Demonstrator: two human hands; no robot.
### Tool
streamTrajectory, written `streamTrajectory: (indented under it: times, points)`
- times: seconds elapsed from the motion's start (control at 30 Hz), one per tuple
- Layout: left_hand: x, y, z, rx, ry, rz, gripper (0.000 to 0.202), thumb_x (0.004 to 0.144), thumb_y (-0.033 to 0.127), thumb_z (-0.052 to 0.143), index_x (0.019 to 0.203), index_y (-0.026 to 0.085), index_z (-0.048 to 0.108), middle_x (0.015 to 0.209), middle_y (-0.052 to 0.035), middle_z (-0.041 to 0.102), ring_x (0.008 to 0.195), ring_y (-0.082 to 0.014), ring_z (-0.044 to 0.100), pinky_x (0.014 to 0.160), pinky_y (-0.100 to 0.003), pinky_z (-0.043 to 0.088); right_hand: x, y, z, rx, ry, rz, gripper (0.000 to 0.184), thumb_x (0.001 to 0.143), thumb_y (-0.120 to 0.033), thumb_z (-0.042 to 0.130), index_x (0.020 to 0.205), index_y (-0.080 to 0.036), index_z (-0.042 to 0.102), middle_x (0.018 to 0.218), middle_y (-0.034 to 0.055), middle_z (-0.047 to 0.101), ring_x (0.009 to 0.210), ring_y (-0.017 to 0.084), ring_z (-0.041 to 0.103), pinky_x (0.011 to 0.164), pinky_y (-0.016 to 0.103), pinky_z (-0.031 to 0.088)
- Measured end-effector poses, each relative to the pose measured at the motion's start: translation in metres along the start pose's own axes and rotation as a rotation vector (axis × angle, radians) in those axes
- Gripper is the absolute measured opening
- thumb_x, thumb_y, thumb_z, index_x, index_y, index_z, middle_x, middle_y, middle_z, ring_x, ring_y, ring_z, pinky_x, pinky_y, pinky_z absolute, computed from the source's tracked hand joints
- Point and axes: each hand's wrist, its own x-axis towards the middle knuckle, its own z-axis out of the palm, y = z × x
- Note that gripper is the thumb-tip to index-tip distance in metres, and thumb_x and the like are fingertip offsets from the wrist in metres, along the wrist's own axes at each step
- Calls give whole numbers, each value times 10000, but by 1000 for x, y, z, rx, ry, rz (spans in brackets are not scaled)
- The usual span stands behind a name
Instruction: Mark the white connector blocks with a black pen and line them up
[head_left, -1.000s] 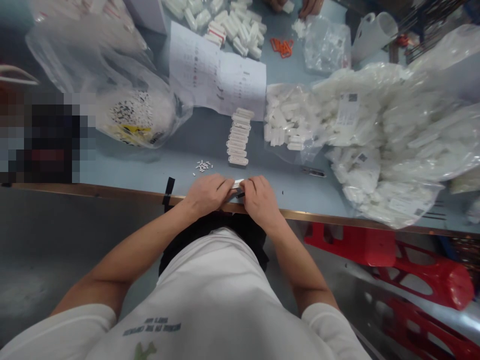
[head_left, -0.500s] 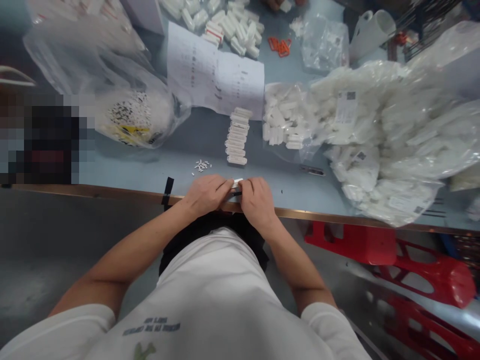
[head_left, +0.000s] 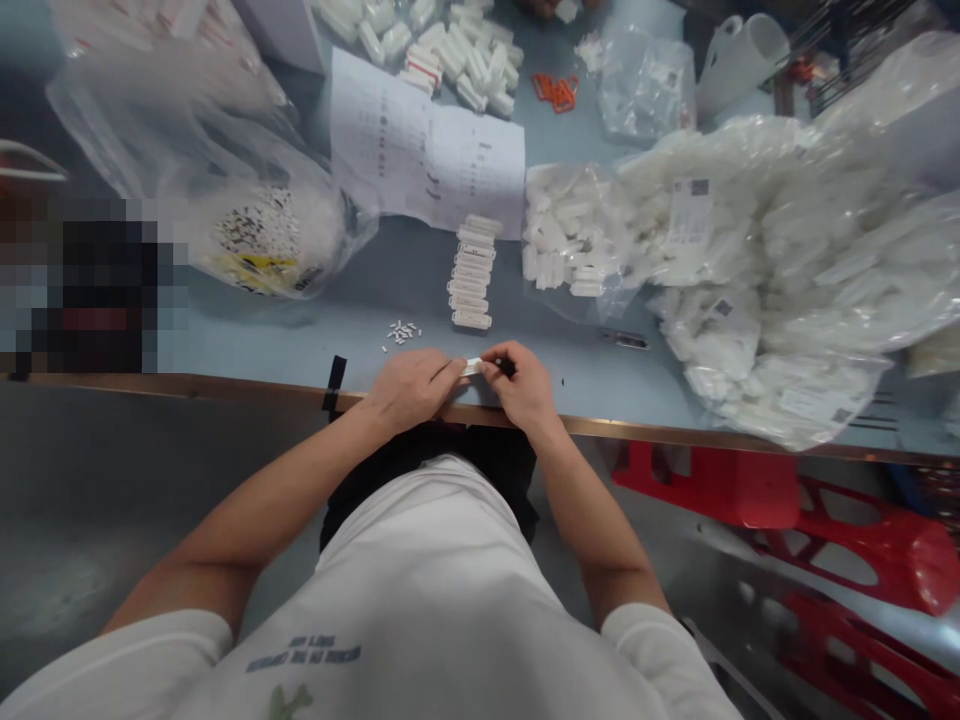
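Near the front edge of the bench, my left hand [head_left: 416,385] is closed on the left end of a small white plastic piece [head_left: 472,367]. My right hand [head_left: 521,385] has its thumb and forefinger pinched at the piece's right end, the other fingers curled. Something dark shows inside that curl; whether it is a tool or shadow I cannot make out. Beyond the hands lies a column of similar white slim plastic pieces [head_left: 471,290]. Tiny white pins [head_left: 403,331] are scattered to the left of it.
Printed sheets [head_left: 427,150] lie behind the column. Bags of white parts [head_left: 574,235] crowd the right, and a large clear bag [head_left: 277,235] stands left. Small snips [head_left: 627,340] lie at right. Orange pieces [head_left: 555,92] and a white parts pile [head_left: 480,60] sit farther back. Red stools [head_left: 742,485] stand below.
My right hand has shifted its grip, its thumb and forefinger now pinching the piece's right end. The dark item seen between the hands no longer shows there. My left hand stays put.
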Motion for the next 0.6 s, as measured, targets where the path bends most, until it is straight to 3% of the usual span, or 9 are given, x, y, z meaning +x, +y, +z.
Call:
streamTrajectory:
  times: [0.43,0.6]
  points:
    - [5,1,-3,7,7,-36,360,1009,420,410,982,174,672,706,-49,596,670,-164,568,579,-290,349,8,-5,-10,62,-97,23,137,808,-308,613,870,-207,681,817,9,681,721,146,565,710,293,441]
    - [7,1,-4,-39,-2,-84,371,1001,435,428,940,167,677,705,-53,603,645,-163,555,569,-291,338,7,-2,-12,20,-80,-40,127,833,-295,596,888,-211,674,845,18,680,763,158,589,735,301,452]
